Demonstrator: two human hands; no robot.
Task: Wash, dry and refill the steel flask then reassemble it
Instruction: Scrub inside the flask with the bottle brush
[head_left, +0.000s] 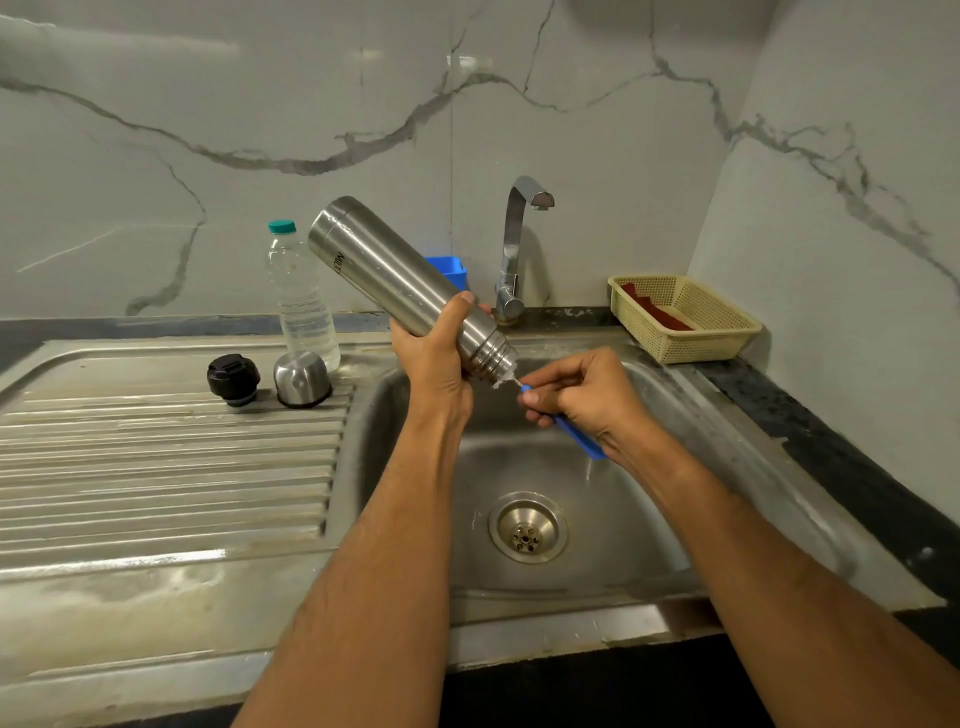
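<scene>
Above the sink basin (597, 519), the left hand (431, 364) is gripping the steel flask (395, 280), tilted mouth-down; the right hand (582, 400) is pinching a blue-handled brush (571, 428) at its mouth. Left of the basin, black stopper (232, 379) and steel cup (302, 378) are resting on the drainboard.

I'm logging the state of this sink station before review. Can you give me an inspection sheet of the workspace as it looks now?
Surface: steel sink with ribbed drainboard, streaked with residue.
Job's things: steel flask tilted, mouth down over the basin; blue-handled brush at its mouth; black stopper and steel cup lid standing side by side on the drainboard.
Clutter: plastic water bottle, capped; yellow basket holding something red; blue container behind the flask.
Grippers: left hand grips the flask; right hand pinches the brush.
Cables: nothing seen.
Surroundings: tap, no water seen running; marble-pattern wall.
</scene>
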